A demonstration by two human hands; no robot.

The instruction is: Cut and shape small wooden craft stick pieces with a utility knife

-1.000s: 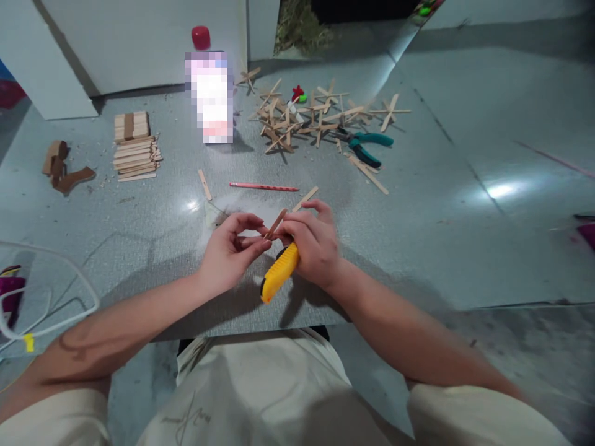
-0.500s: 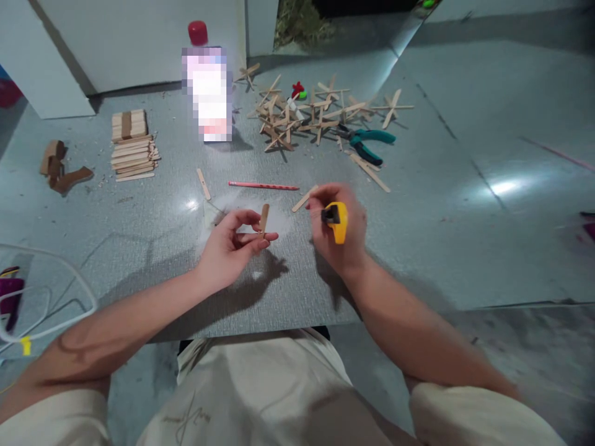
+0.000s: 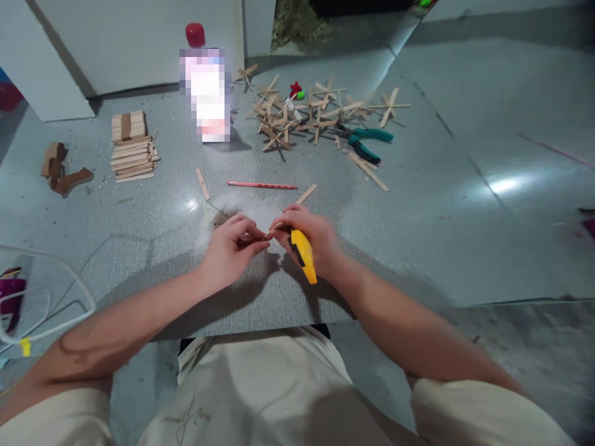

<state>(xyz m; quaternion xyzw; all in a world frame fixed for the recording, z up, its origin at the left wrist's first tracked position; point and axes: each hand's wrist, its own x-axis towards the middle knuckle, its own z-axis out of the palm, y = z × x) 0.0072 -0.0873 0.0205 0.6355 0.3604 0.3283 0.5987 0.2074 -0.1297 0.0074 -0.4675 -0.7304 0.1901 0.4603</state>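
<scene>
My left hand [image 3: 232, 248] pinches a small wooden craft stick [image 3: 277, 227] between thumb and fingers. Right beside it, my right hand [image 3: 309, 238] is closed around a yellow utility knife [image 3: 304, 255] with a black slider, its yellow end pointing back toward me. The fingertips of both hands meet at the stick, and most of the stick and the blade are hidden by them. Just beyond my right hand lies another loose craft stick [image 3: 307, 194]. A red pencil [image 3: 261, 185] rests on the table past both hands.
Star-shaped stick assemblies [image 3: 297, 114] are piled at the back, near teal-handled pliers [image 3: 365, 142]. Bundled craft sticks [image 3: 132, 148] and brown paper scraps [image 3: 62, 170] lie at left. A red-capped bottle [image 3: 195, 35] stands behind. A white cable [image 3: 69, 272] curves at the left edge.
My right hand has moved left with the knife to meet my left hand. The craft stick, upright before, is now tilted down between the fingers of both hands.
</scene>
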